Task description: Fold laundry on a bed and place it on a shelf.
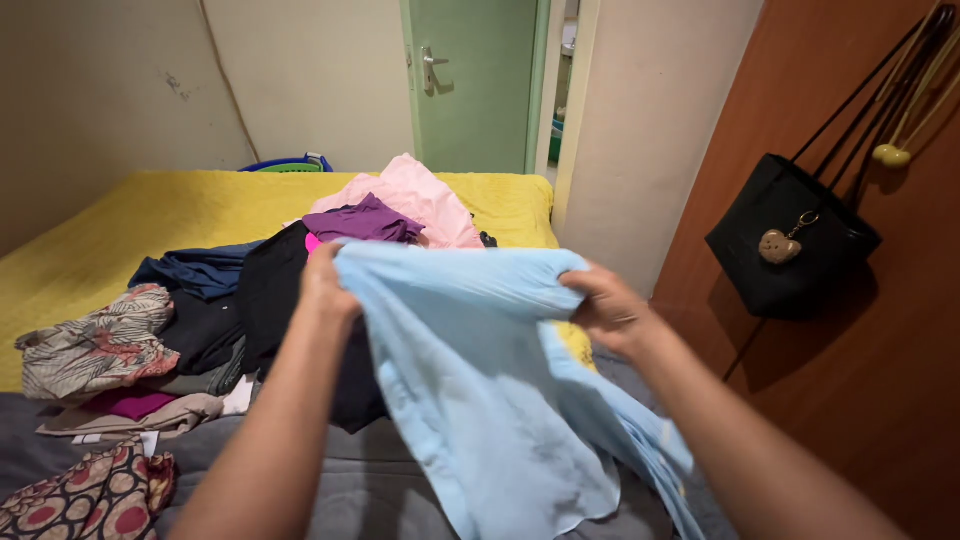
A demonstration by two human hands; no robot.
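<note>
Both of my hands hold up a light blue garment [490,390] in front of me, above the bed. My left hand [322,285] grips its upper left edge. My right hand [605,305] pinches the upper right edge, bunching the cloth. The rest of the garment hangs down in loose folds toward the grey blanket [360,480]. Behind it lies a heap of clothes: a black piece [275,290], a purple piece [365,220] and a pink piece [420,195].
The bed has a yellow cover [150,215]. More clothes lie at the left: a dark blue one [195,270], a patterned one [95,345] and a red-circled fabric [85,495]. A black bag [795,235] hangs on the brown wardrobe at right. A green door [470,80] stands behind.
</note>
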